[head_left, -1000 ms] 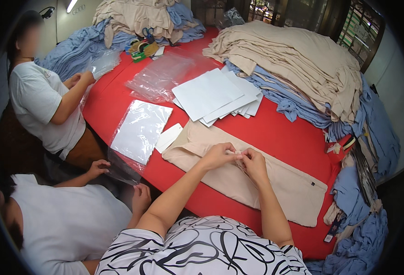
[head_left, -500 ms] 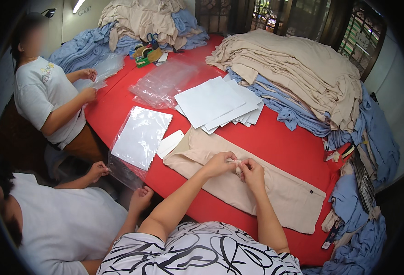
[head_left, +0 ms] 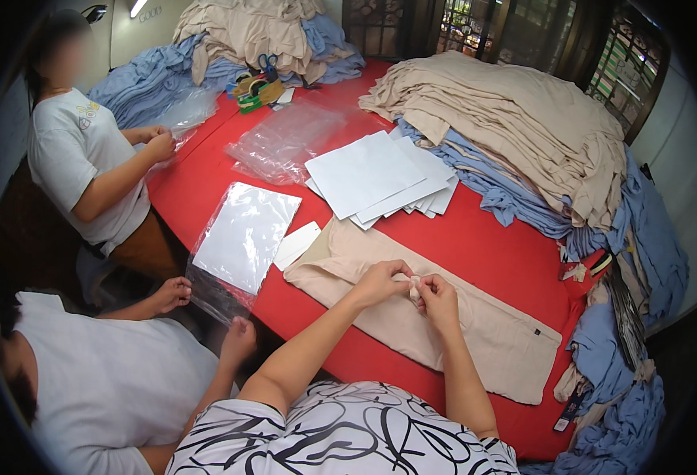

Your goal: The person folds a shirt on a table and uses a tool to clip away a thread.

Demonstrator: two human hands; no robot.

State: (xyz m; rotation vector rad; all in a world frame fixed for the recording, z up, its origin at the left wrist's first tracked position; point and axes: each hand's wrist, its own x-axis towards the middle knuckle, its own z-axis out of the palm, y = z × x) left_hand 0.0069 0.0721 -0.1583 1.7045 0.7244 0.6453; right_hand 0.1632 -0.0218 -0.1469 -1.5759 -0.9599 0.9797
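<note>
A long, folded beige garment (head_left: 507, 348) lies slantwise across the red table in front of me, with a small dark label near its right end. Over its middle, my left hand (head_left: 382, 283) and my right hand (head_left: 439, 301) are close together. Both pinch a small raised bit of the garment's cloth between thumb and fingers. The fingers partly hide what is pinched. Near the garment's left end lie a small white card (head_left: 295, 245) and a stack of white sheets (head_left: 367, 174).
At left, a co-worker (head_left: 115, 356) holds the near edge of a clear bag with a white sheet (head_left: 246, 237). Another person (head_left: 87, 158) handles clear plastic farther back. Beyond lie clear bags (head_left: 285, 142), a tape dispenser (head_left: 255, 95) and a beige garment pile (head_left: 507, 119); blue garments (head_left: 617, 427) hang at right.
My hands stay almost in place, fingers shifting slightly on the cloth. The far person's hands have come together. The near co-worker's hands have moved slightly at the bag's edge.
</note>
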